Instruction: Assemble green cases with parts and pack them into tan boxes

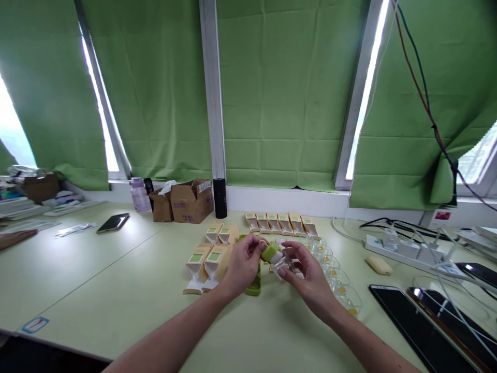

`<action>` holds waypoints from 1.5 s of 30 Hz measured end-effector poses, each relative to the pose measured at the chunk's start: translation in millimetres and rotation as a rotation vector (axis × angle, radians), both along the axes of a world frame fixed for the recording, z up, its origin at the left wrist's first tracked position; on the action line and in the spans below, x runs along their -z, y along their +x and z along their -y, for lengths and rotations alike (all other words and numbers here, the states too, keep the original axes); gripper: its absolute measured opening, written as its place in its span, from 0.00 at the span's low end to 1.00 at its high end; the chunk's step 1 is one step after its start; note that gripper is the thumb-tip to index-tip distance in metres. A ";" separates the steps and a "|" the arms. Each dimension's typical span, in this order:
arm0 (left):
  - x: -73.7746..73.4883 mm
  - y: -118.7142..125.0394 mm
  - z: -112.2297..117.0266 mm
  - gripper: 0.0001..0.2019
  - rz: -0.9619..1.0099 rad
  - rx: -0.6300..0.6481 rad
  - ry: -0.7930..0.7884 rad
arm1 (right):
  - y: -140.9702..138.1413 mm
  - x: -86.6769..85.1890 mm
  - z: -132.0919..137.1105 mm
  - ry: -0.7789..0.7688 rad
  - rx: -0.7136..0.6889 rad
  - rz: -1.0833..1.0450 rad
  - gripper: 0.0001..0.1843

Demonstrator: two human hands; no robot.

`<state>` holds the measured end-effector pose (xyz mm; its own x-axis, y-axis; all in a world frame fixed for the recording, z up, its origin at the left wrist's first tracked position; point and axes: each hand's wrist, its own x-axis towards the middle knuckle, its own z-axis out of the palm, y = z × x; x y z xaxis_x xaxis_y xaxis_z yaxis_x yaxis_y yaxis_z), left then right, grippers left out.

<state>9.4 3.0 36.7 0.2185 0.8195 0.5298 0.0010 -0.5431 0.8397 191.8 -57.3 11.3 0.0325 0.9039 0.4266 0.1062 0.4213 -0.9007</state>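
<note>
Above the pale table (pixel 97 290) I hold a small clear bottle (pixel 282 263) with a green cap (pixel 271 251) between both hands. My left hand (pixel 243 264) pinches the green cap with thumb and fingers. My right hand (pixel 306 272) grips the clear body from the right. A green case (pixel 254 286) lies on the table just under my left hand. Open yellow cartons (pixel 205 261) with green labels lie to the left of my hands. A row of clear bottles (pixel 336 277) with yellow contents runs along the right.
Another row of yellow cartons (pixel 280 223) lies behind my hands. Brown cardboard boxes (pixel 190 201), a black cylinder (pixel 220 198) and a purple bottle (pixel 139 194) stand by the window sill. A phone (pixel 113 223) lies at left. A power strip (pixel 404 248), cables and dark tablets (pixel 423 326) lie at right.
</note>
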 end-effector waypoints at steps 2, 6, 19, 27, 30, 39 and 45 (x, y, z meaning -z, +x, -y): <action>-0.8 -2.0 -5.7 0.18 0.084 -0.010 -0.039 | 1.1 -1.0 1.1 0.022 -0.001 0.017 0.27; -0.4 -5.6 -16.6 0.25 0.249 -0.033 -0.213 | 3.0 -4.5 3.5 0.083 0.012 0.113 0.18; 3.9 -6.4 -22.7 0.24 0.413 0.009 -0.396 | 55.2 -47.0 34.6 0.286 0.336 0.700 0.05; 6.3 -5.1 -23.1 0.21 0.397 0.000 -0.414 | 76.8 1.0 60.1 0.345 0.379 1.017 0.09; 6.7 -5.6 -22.7 0.20 0.380 0.002 -0.416 | 76.1 13.8 66.1 0.400 0.443 1.041 0.11; 7.2 -4.9 -21.1 0.18 0.408 0.024 -0.448 | 86.4 23.3 68.9 0.415 0.485 1.044 0.12; 4.2 -4.9 -17.9 0.14 0.446 0.050 -0.494 | 87.4 20.4 69.1 0.414 0.524 1.100 0.11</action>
